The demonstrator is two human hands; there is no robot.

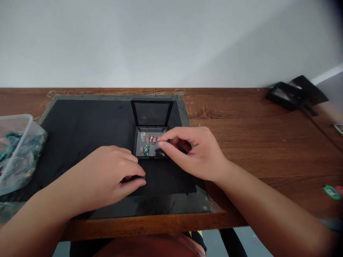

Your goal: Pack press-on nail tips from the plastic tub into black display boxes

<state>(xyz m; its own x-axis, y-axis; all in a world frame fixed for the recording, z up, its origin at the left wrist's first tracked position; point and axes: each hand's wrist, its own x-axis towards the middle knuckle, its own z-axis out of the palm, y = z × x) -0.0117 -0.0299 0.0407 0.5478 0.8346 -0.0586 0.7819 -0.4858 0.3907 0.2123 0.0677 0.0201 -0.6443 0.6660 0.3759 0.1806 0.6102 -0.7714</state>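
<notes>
A small black case [135,142] with a see-through lid [152,113] stands open on the dark mat. Inside it lie several decorated press-on nails, among them a green one [146,150] with a white pattern and a pinkish one [148,138]. My right hand [195,151] reaches over the case's right side, thumb and forefinger pinched at a reddish press-on nail [154,140]. My left hand [115,175] rests on the mat in front of the case, its fingers curled towards the thumb. Whatever is between those fingertips is too small to make out.
A clear plastic tub [29,150] with small bagged items stands at the left. The black mat [88,125] covers part of the wooden table [241,142]. A black object [294,94] lies at the back right, and a green item [331,192] near the right edge.
</notes>
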